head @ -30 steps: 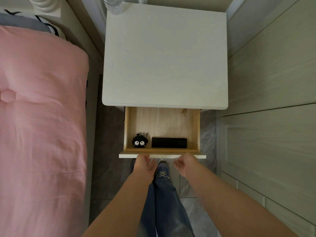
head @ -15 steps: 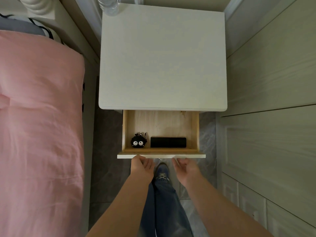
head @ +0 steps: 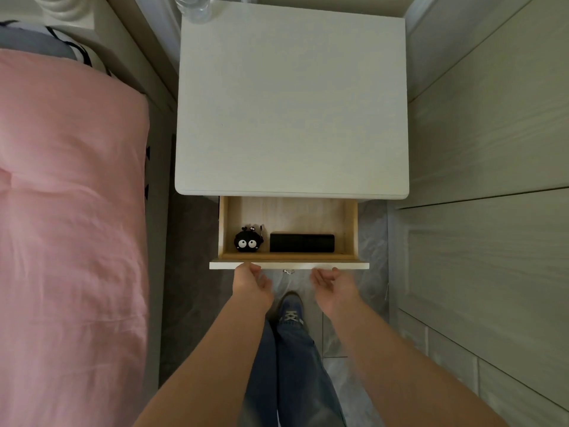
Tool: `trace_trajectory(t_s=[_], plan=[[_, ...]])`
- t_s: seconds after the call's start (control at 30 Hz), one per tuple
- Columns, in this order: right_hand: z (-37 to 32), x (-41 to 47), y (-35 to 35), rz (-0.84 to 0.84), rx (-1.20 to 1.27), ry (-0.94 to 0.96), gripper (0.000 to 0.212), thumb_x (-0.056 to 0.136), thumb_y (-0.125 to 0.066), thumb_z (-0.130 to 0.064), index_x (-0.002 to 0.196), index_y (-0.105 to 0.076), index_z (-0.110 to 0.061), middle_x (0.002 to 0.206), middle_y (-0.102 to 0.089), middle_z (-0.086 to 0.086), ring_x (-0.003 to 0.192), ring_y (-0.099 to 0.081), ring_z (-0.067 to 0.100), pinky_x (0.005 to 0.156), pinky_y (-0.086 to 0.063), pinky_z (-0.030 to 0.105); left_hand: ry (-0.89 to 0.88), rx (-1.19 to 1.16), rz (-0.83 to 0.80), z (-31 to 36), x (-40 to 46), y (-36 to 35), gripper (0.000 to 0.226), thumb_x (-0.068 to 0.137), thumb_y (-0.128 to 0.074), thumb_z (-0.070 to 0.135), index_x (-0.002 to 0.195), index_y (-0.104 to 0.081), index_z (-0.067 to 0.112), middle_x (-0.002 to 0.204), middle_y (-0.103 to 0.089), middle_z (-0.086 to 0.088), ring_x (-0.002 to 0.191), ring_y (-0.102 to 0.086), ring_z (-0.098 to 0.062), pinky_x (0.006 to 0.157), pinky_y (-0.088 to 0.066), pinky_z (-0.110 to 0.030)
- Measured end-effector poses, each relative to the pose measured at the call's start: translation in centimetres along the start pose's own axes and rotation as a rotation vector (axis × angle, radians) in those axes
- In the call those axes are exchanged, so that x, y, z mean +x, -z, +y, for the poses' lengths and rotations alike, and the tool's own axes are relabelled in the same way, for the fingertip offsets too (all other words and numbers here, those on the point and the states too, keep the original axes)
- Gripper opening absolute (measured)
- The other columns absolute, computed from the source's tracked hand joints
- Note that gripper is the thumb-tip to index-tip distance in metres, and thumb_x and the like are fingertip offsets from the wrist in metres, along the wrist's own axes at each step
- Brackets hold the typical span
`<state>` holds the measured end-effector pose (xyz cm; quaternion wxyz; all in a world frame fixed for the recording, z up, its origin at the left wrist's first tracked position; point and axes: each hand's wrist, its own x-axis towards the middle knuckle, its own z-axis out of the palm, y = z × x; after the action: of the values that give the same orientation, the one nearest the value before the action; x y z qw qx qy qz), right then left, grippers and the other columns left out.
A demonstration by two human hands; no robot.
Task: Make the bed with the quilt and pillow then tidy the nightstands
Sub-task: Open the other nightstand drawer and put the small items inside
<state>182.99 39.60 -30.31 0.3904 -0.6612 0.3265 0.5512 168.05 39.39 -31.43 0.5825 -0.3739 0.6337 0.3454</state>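
A white nightstand (head: 292,100) stands ahead with its top drawer (head: 351,229) pulled partly out. Inside the drawer lie a small black round case with googly eyes (head: 248,241) and a flat black rectangular box (head: 301,242). My left hand (head: 251,282) touches the white drawer front (head: 348,265) near its left end with straight fingers. My right hand (head: 331,282) sits just below the drawer front right of the small metal pull (head: 288,271), palm turned inward, fingers loosely bent and holding nothing.
The bed with a pink quilt (head: 67,229) fills the left side; a grey and white pillow (head: 40,41) shows at its head. A clear plastic bottle (head: 192,6) stands at the nightstand's back left corner. Pale wardrobe panels (head: 492,149) close off the right. My leg and shoe (head: 291,312) are below.
The drawer has slid in a little. Both hands have stayed at the drawer front, the right one a bit further apart from the left.
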Motion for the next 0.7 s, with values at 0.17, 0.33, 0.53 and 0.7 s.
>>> trace_trajectory(t_s=[0.17,0.33,0.53,0.7], plan=[[-1.2,0.0,-1.8,-0.131,-0.037,0.020,0.028,0.092,-0.042,0.011,0.117,-0.052,0.003,0.139,-0.047,0.024,0.128,-0.050,0.030,0.114,-0.034,0.040,-0.036,0.070,-0.165,1.6,0.7,-0.7,0.007,0.085,-0.050,0.011,0.079,-0.054,0.015,0.092,-0.053,-0.002,0.136,-0.039,-0.012,0.114,-0.024,-0.034],[-2.4,0.0,-4.2,-0.190,-0.084,0.041,0.015,0.091,-0.055,0.002,0.106,-0.050,-0.002,0.136,-0.047,0.022,0.126,-0.050,0.028,0.113,-0.036,0.039,-0.092,0.180,-0.230,2.7,0.5,-2.7,0.038,0.082,-0.072,0.023,0.116,-0.060,0.010,0.125,-0.053,-0.004,0.116,-0.052,-0.019,0.104,-0.042,-0.033],[-3.4,-0.9,-6.7,-0.238,-0.152,0.060,0.051,0.080,-0.078,-0.017,0.122,-0.048,-0.015,0.129,-0.048,0.016,0.125,-0.050,0.023,0.113,-0.037,0.035,-0.176,0.304,-0.288,3.7,-0.1,-4.6,0.082,0.065,-0.087,0.040,0.135,-0.052,0.017,0.139,-0.052,-0.006,0.128,-0.050,-0.025,0.108,-0.042,-0.043],[-3.5,-1.0,-8.2,-0.279,-0.092,0.090,0.082,0.074,-0.083,-0.028,0.143,-0.040,-0.016,0.140,-0.043,0.015,0.132,-0.044,0.021,0.114,-0.034,0.033,-0.212,0.303,-0.319,4.7,-0.4,-6.0,0.081,0.067,-0.082,0.051,0.137,-0.052,0.020,0.138,-0.049,-0.002,0.130,-0.048,-0.024,0.109,-0.041,-0.041]])
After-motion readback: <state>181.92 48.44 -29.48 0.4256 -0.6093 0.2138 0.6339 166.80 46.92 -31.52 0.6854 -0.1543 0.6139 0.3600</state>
